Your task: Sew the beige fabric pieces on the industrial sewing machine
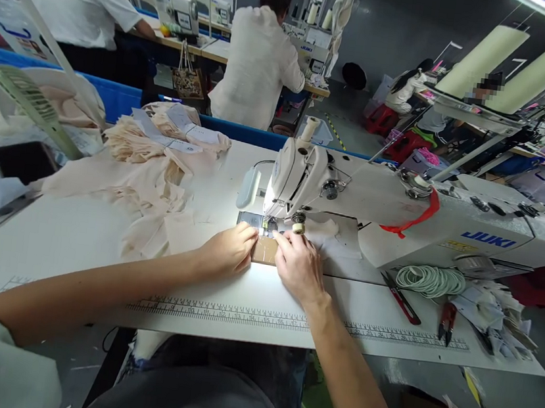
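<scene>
A white JUKI sewing machine (353, 197) stands on the table, its lamp lighting the needle area. Just left of the presser foot (268, 225), my left hand (230, 250) is closed, fingertips pinched together. My right hand (298, 267) is on the other side, its fingers bent and drawn together close to the foot. Whatever lies between the fingertips is too small and hidden to make out. A brown plate (264, 251) shows between the two hands. Thin pale fabric (326, 230) lies on the machine bed behind my right hand.
Left are piled beige fabric pieces (131, 137), a phone (26, 161) and a green fan (36, 105). At right lie a coiled pale green cord (430, 281), a red-handled cutter (402, 299), thread snips (447, 321) and scraps (497, 317). A printed ruler (219, 313) runs along the front edge. Other people sit beyond.
</scene>
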A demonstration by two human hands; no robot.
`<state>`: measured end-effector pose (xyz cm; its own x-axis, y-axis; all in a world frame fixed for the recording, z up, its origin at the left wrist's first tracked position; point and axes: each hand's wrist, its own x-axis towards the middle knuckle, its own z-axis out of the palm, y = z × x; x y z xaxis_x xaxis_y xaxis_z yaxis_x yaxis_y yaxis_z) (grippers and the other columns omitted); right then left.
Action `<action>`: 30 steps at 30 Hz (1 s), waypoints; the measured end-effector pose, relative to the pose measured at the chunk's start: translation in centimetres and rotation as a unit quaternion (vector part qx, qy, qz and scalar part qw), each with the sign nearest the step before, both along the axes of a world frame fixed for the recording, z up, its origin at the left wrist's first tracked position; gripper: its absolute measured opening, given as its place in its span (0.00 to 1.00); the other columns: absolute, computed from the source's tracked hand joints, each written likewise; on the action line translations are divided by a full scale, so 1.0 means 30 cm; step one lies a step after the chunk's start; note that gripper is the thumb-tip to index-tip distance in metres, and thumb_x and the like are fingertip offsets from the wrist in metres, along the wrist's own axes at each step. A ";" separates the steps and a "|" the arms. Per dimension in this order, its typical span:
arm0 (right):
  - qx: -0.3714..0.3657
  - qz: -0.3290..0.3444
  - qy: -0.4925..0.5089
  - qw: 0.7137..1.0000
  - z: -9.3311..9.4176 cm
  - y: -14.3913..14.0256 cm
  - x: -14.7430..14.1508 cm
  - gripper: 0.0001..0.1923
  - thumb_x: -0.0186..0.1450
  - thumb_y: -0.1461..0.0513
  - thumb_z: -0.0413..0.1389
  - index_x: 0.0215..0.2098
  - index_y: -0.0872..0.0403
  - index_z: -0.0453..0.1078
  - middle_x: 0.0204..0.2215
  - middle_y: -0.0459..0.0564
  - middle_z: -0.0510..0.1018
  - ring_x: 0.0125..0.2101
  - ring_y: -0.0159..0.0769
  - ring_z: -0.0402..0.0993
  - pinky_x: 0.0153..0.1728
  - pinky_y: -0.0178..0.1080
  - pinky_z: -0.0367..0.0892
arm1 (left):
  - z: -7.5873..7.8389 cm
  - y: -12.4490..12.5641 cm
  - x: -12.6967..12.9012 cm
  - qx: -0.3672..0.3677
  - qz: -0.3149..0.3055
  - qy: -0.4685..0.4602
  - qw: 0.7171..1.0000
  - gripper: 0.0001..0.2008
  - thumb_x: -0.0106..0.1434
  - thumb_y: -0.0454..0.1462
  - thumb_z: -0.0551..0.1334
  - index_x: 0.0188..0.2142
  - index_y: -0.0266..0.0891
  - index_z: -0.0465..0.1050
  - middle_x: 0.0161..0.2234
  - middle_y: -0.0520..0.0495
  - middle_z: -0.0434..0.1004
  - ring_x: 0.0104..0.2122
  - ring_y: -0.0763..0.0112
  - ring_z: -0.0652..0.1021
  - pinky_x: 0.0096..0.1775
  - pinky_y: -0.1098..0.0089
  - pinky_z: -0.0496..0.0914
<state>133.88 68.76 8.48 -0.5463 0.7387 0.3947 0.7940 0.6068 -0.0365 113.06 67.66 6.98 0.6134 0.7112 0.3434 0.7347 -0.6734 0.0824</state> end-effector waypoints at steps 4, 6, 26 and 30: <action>-0.019 -0.003 0.002 1.000 -0.009 0.010 0.015 0.18 0.68 0.70 0.47 0.50 0.55 0.75 0.39 0.53 0.76 0.38 0.41 0.71 0.38 0.41 0.67 | -0.001 0.021 0.010 -0.001 0.004 -0.002 1.000 0.14 0.66 0.30 0.52 0.45 0.28 0.73 0.47 0.31 0.73 0.43 0.55 0.74 0.42 0.60 0.76; -0.026 -0.005 0.001 1.000 -0.008 0.008 0.017 0.18 0.68 0.70 0.46 0.49 0.55 0.75 0.38 0.53 0.76 0.37 0.40 0.71 0.38 0.40 0.67 | 0.000 0.025 0.013 -0.003 0.007 0.001 1.000 0.14 0.66 0.30 0.51 0.44 0.28 0.73 0.46 0.31 0.73 0.42 0.55 0.73 0.42 0.60 0.76; -0.136 -0.107 0.118 0.978 -0.001 0.128 -0.003 0.17 0.74 0.58 0.46 0.33 0.53 0.73 0.30 0.51 0.80 0.32 0.38 0.75 0.31 0.36 0.60 | 0.007 0.035 0.006 -0.027 -0.010 -0.022 0.999 0.16 0.66 0.31 0.51 0.46 0.29 0.74 0.47 0.30 0.74 0.44 0.53 0.73 0.45 0.54 0.76; -0.116 -0.095 0.142 0.978 -0.007 0.123 0.012 0.19 0.75 0.55 0.45 0.33 0.53 0.73 0.31 0.52 0.81 0.33 0.37 0.75 0.32 0.35 0.61 | 0.007 0.037 0.005 -0.017 -0.010 -0.009 1.000 0.15 0.67 0.32 0.50 0.44 0.29 0.74 0.46 0.31 0.74 0.44 0.54 0.73 0.44 0.57 0.76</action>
